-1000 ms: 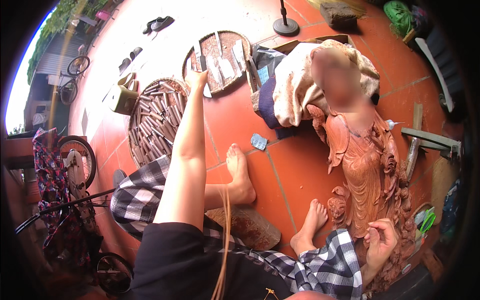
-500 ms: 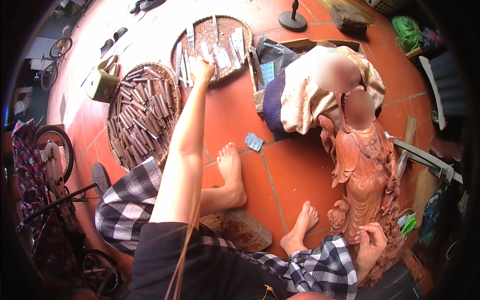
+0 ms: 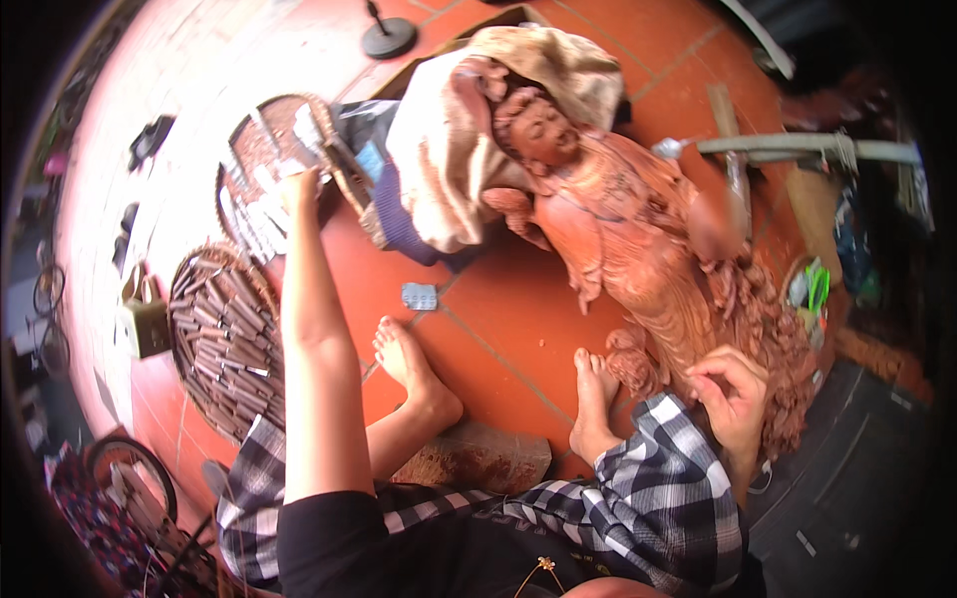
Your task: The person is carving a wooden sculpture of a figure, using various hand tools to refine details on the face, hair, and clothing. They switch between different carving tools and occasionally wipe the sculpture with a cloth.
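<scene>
My left hand [image 3: 299, 187] reaches far out over a round woven tray [image 3: 261, 108] holding several flat, pale blade-like strips [image 3: 251, 227]. Glare and blur hide its fingers, so I cannot tell whether they grip a strip. A reddish-brown carved wooden statue [image 3: 638, 249] of a robed figure lies tilted on my right, its head against a beige cloth bundle [image 3: 439, 149]. By the statue's lower part is my right hand [image 3: 733, 394], its fingers curled in toward the thumb with nothing visible in them.
A round basket [image 3: 179, 371] full of wooden-handled tools stands on the left, beside a green box-like container [image 3: 146, 321]. A small blue-grey paper piece [image 3: 420, 296] lies on the tiled floor. Between my feet and body is a wooden block [image 3: 474, 456]. A bow-shaped bar [image 3: 788, 146] extends at right.
The whole view has turned to the right, so the statue sits nearer the middle. My left arm stays stretched to the strip tray; my right hand remains curled by the statue's lower part.
</scene>
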Motion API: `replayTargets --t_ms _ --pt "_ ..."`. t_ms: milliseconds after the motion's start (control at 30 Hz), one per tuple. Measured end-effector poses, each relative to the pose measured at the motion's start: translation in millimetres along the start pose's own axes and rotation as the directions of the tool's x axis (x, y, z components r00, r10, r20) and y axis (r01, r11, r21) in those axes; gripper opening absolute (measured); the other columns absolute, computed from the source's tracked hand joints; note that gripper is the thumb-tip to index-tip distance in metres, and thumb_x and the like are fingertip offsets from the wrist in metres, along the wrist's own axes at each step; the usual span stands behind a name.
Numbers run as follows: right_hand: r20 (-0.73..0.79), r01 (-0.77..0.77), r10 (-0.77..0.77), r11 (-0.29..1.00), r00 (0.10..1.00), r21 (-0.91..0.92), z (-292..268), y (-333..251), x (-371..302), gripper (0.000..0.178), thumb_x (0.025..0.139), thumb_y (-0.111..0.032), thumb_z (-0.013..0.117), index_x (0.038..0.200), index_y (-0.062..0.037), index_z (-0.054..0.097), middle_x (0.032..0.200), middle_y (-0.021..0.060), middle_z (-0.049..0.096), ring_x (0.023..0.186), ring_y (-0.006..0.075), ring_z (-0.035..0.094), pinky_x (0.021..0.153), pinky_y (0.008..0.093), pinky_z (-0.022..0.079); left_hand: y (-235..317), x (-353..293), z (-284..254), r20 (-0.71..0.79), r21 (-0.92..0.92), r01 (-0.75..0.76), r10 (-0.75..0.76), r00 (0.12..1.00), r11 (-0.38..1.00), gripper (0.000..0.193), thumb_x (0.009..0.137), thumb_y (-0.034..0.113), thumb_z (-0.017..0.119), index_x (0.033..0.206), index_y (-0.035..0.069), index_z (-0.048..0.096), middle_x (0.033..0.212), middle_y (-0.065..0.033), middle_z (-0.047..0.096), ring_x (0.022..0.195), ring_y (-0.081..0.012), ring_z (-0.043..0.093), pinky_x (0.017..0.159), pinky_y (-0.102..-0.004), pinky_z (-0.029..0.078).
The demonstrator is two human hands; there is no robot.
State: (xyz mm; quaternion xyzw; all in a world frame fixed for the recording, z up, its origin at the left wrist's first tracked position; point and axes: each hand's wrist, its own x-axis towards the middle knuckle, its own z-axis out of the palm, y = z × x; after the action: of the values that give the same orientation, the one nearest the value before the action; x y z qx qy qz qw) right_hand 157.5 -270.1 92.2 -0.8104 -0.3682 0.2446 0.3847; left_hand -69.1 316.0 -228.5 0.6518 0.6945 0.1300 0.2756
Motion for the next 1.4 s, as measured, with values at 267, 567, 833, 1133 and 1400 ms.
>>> replayTargets --t_ms 267,567,833,1133,1400 --pt "-0.044 0.093 -0.085 0.97 0.995 0.226 -20 16 -16 0.025 0.079 -0.011 0.08 0.098 0.0 0.07 0.076 0.0068 0.066 0.065 0.0104 0.062 0.056 0.0236 0.048 108 -140 -144 -0.273 -0.439 -0.433 0.342 0.899 0.787 0.032 0.098 0.029 0.063 0.113 0.001 0.065 0.093 -0.0041 0.064 0.085 -0.0118 0.054 0.08 -0.0283 0.044" --pt "0.142 0.198 -0.334 0.795 0.932 0.573 -26 38 -12 0.062 0.084 -0.043 0.071 0.129 -0.001 0.062 0.08 0.0055 0.059 0.066 0.0109 0.058 0.058 0.0254 0.046 224 -490 -106 0.419 -0.637 -0.761 0.884 -0.206 0.124 0.017 0.075 0.01 0.074 0.087 0.001 0.066 0.078 -0.0119 0.059 0.07 -0.0252 0.06 0.057 -0.0304 0.048" --pt "-0.288 0.19 -0.054 0.864 0.956 0.466 -73 66 -23 0.043 0.09 -0.035 0.066 0.1 0.0063 0.07 0.095 0.0175 0.066 0.075 0.0181 0.069 0.066 0.0259 0.056 205 -554 -61 0.038 -0.93 -0.364 0.973 -0.229 -0.049 0.022 0.081 0.015 0.066 0.099 0.002 0.07 0.104 -0.0129 0.067 0.091 -0.0239 0.063 0.076 -0.034 0.052" --pt "-0.175 0.153 -0.07 0.839 0.982 0.523 -63 81 4 0.02 0.078 -0.005 0.08 0.088 0.004 0.065 0.09 0.0168 0.065 0.074 0.0179 0.068 0.062 0.0245 0.057 210 -568 -40 -0.019 -0.909 -0.401 0.973 -0.228 -0.112 0.016 0.091 0.019 0.061 0.1 0.007 0.065 0.124 -0.0169 0.065 0.122 -0.033 0.059 0.109 -0.0514 0.036" --pt "-0.185 0.225 -0.147 0.809 0.972 0.543 -59 80 5 0.01 0.09 0.0 0.062 0.098 0.0066 0.059 0.097 0.0184 0.058 0.071 0.0157 0.064 0.062 0.0246 0.057 204 -572 -33 -0.06 -0.945 -0.302 0.977 -0.203 -0.121 0.015 0.093 0.016 0.058 0.101 0.009 0.068 0.122 -0.0151 0.065 0.122 -0.0339 0.058 0.109 -0.0558 0.034"
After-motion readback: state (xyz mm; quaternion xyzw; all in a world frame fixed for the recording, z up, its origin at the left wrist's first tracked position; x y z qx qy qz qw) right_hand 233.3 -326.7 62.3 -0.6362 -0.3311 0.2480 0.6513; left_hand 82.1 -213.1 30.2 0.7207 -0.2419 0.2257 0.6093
